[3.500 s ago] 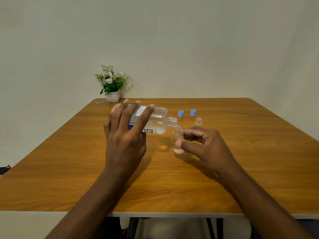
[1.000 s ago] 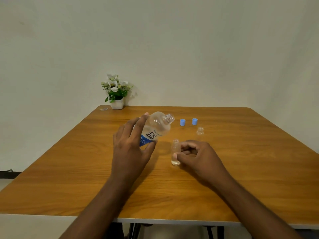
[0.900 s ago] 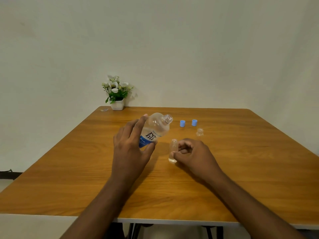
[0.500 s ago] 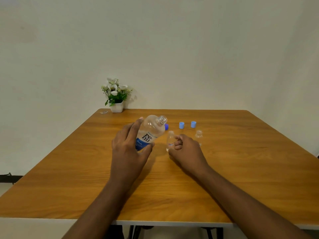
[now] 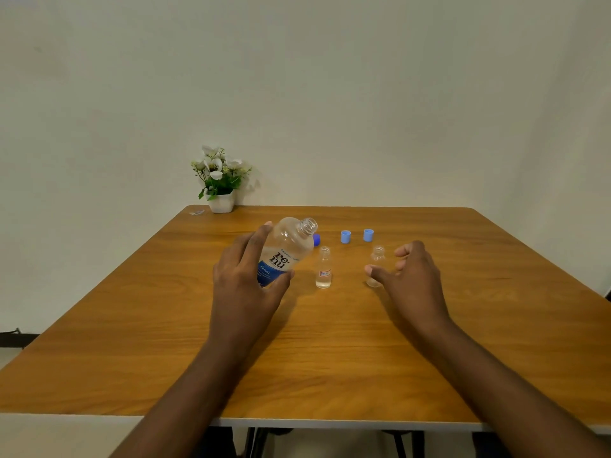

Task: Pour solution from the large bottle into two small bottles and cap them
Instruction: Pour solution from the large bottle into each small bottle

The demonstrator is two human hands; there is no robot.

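The left grip (image 5: 244, 285) covers the base of the large bottle (image 5: 287, 249), and a dark blue cap (image 5: 316, 239) shows only as a sliver behind it. The thumb of the right grip (image 5: 413, 279) hides part of the right small bottle (image 5: 378, 256), so its fill cannot be told. A pale scrap (image 5: 197, 212) at the far corner of the surface (image 5: 330, 342) is too small to identify.

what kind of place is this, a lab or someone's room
Probably a plain home or office room, not a lab: a wooden table, a potted flower plant against a bare wall, and only a large bottle and small items.
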